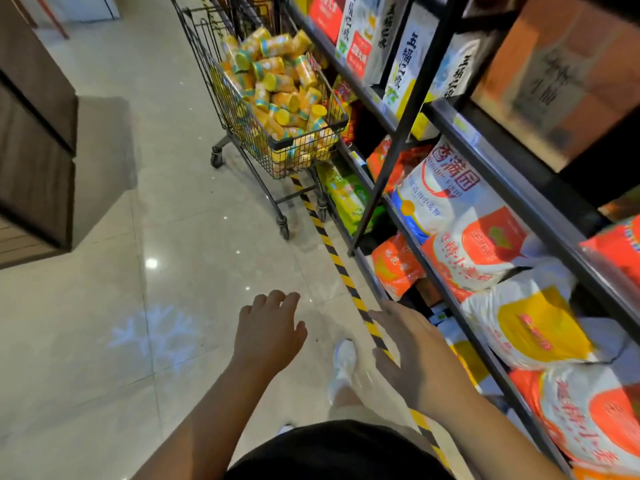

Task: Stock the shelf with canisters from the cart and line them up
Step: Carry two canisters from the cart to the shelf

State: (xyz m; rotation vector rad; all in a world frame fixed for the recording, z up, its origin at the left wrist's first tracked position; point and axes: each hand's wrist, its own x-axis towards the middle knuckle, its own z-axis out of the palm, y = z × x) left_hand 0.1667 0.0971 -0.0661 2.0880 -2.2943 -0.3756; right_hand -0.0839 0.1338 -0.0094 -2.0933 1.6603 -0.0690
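Right hand (pixel 412 344) beside shelf (pixel 398 140) edge, left hand (pixel 268 327) clear.

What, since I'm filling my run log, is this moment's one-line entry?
left hand: open, empty | right hand: open, empty | canisters: heaped in cart | cart: ahead, beside shelf

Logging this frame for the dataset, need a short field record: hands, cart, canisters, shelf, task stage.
left hand: open, empty, held out over the floor
right hand: open, empty, close to the shelf side
cart: ahead, parked beside the shelf
canisters: yellow-orange, heaped loose in the cart
shelf: black frame on the right, holds bags
task stage: no canister in hand yet
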